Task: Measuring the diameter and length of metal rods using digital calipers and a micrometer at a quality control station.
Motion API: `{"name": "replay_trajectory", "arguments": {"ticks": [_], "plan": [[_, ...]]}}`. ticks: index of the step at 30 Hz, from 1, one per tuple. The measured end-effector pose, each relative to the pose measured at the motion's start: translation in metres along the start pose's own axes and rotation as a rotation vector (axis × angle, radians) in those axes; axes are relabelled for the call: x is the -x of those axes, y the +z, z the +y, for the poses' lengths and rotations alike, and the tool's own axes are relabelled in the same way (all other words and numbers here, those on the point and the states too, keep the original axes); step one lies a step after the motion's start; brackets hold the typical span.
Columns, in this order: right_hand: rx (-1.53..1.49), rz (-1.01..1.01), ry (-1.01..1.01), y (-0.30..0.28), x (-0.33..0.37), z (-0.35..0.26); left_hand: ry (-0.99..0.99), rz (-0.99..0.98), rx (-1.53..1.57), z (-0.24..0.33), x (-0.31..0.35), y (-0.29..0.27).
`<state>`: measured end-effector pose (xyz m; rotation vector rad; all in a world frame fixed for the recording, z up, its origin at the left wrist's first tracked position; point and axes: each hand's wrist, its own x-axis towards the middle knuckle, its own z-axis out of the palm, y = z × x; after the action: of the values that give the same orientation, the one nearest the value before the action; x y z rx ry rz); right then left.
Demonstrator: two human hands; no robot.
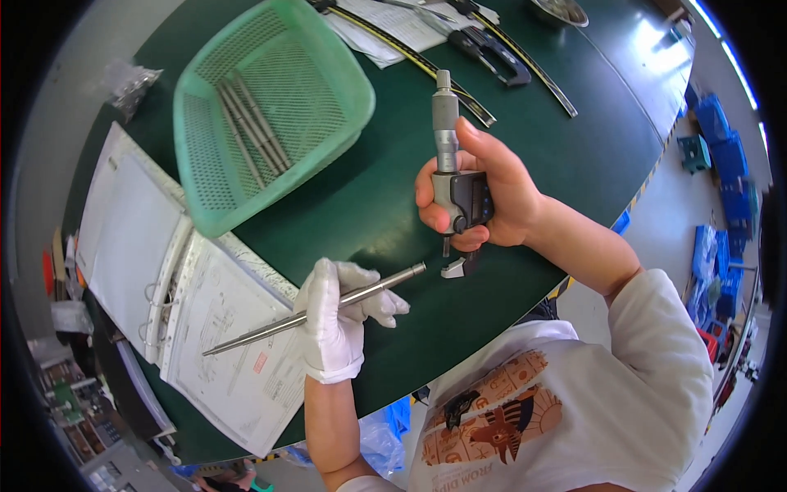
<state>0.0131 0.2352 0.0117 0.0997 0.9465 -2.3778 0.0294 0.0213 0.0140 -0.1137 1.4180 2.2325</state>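
My left hand [330, 324], in a white glove, is closed around a slim metal rod [381, 285]. The rod slants across the palm, its thinner end low over an open binder [234, 348] and its other end up to the right. Bare, my right hand [510, 193] grips a digital micrometer [445, 148] by its frame, thumb up beside the barrel. The micrometer stands upright with its measuring jaw at the bottom, a gap showing between spindle and anvil. The rod's upper end is close to that jaw, apart from it in this view.
A green plastic basket [283, 187] with several metal rods [252, 127] stands at the far left. Behind the micrometer lie a black caliper [492, 56], yellow-edged strips [393, 45] and papers [361, 37]. A metal bowl [561, 11] sits at the back. The green table's [566, 164] edge curves near my body.
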Motion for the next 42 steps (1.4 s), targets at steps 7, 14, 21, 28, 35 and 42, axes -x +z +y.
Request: {"name": "replay_trajectory", "arguments": {"ticks": [7,14,21,28,35,42], "plan": [[-0.127,0.132,0.153,0.005,0.000,0.002,-0.004,-0.048,-0.065,-0.006,0.000,-0.003],[-0.014,0.180,0.166,0.007,0.001,0.004,-0.035,-0.092,-0.021,-0.009,-0.001,-0.005],[-0.117,0.120,0.243,0.003,-0.001,0.005,-0.021,-0.137,-0.050,-0.009,0.000,-0.001],[-0.181,0.090,0.299,0.002,-0.003,0.006,0.001,-0.167,-0.136,-0.010,0.002,-0.004],[-0.219,0.078,0.299,0.001,-0.002,0.009,0.066,-0.234,-0.170,-0.013,0.004,-0.009],[-0.183,0.100,0.312,-0.007,0.000,-0.002,0.058,-0.251,-0.195,-0.016,-0.007,-0.004]]}}
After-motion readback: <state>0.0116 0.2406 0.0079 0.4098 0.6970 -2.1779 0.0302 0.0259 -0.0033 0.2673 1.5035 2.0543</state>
